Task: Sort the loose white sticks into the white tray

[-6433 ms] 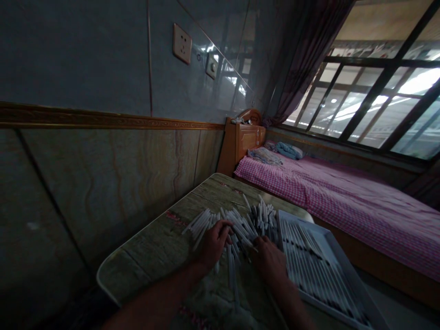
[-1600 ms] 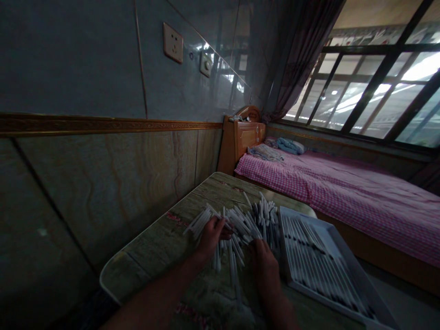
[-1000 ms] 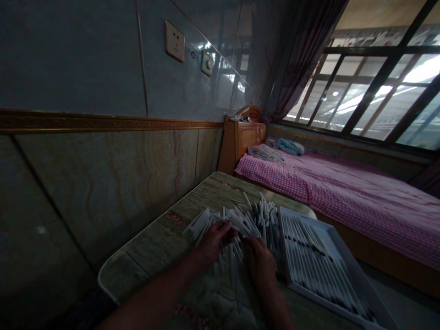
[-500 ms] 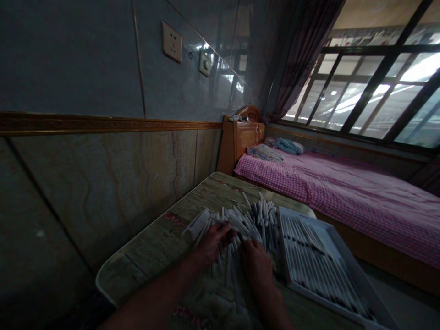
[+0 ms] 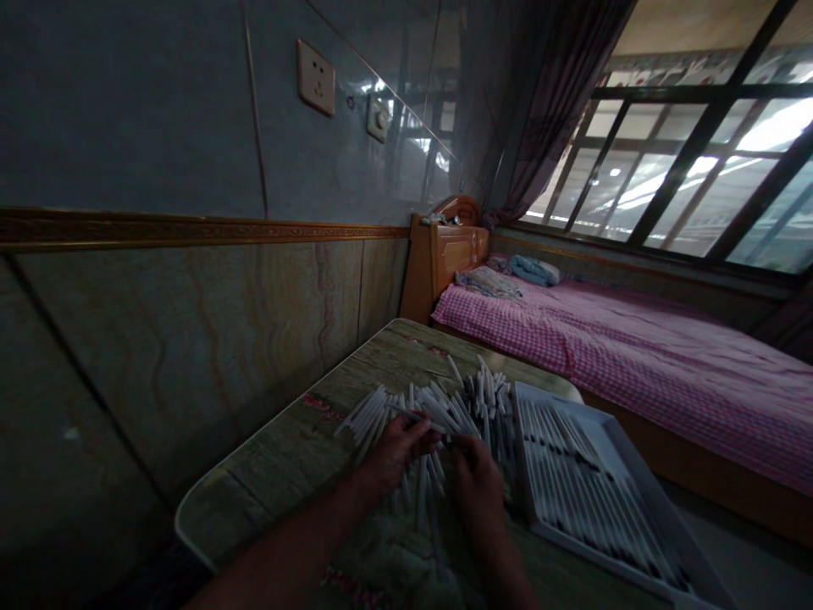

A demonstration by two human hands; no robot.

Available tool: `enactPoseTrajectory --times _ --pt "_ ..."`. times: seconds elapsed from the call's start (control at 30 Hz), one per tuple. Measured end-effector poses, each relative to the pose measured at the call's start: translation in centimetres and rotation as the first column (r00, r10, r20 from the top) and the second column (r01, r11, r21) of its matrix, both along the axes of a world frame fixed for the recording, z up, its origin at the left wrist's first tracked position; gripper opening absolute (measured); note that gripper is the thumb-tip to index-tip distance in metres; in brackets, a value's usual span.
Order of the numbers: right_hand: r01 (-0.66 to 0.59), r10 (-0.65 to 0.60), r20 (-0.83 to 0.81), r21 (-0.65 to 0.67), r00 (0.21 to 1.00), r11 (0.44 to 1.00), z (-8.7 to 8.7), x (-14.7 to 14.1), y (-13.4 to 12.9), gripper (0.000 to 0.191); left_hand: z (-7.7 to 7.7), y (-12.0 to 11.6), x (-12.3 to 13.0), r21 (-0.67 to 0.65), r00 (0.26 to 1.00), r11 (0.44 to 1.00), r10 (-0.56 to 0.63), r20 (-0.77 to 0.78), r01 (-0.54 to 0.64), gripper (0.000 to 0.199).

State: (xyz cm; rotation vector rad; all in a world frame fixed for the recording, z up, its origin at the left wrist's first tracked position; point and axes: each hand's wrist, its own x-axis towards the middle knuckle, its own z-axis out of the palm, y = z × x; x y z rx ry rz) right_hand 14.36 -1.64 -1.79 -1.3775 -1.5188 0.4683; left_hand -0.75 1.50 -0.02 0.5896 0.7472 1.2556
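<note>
Many thin white sticks (image 5: 370, 413), like pen barrels, lie heaped on the table (image 5: 279, 462). My left hand (image 5: 401, 445) pinches one white stick (image 5: 427, 424) over the heap. Just right of it, my right hand (image 5: 473, 474) has its fingers closed at the dark end of that stick; whether it holds a separate small part is too dim to tell. Beside the heap stand more sticks with dark ends (image 5: 489, 398). A grey-white tray (image 5: 641, 440) at the right holds rows of white sticks with dark tips.
Beyond the table is a bed (image 5: 603, 330) with a pink checked sheet and a wooden headboard (image 5: 445, 254). The tiled wall (image 5: 285, 313) runs along the table's left side. A window (image 5: 673, 169) is at the upper right.
My right hand has risen slightly and its fingertips have come to the end of the stick in my left hand. The heap and the tray look the same.
</note>
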Motion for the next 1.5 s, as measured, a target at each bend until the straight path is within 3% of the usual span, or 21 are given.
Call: enactPoseTrajectory --times 0.1,0.2,1.07,1.5 --pt "0.047 -0.06 -0.213 -0.068 0.975 0.997 0.3 -0.4 0.1 0.023 0.2 -0.1 0.0 -0.009 1.0 1.0 -0.004 -0.02 0.004 0.033" --pt "0.087 -0.111 -0.288 -0.093 0.951 0.992 0.8 -0.6 0.0 0.026 0.4 -0.2 0.0 -0.004 0.999 1.0 -0.017 -0.042 0.017 0.034" --pt "0.113 -0.124 -0.201 -0.064 0.972 0.992 1.3 -0.6 -0.3 0.018 0.3 -0.4 0.2 0.033 0.993 0.999 -0.018 -0.12 0.022 0.046" --pt "0.143 -0.168 -0.307 -0.103 0.937 0.984 1.8 -1.5 -0.7 0.018 0.4 -0.7 0.3 0.011 0.994 1.0 -0.008 -0.107 0.01 0.049"
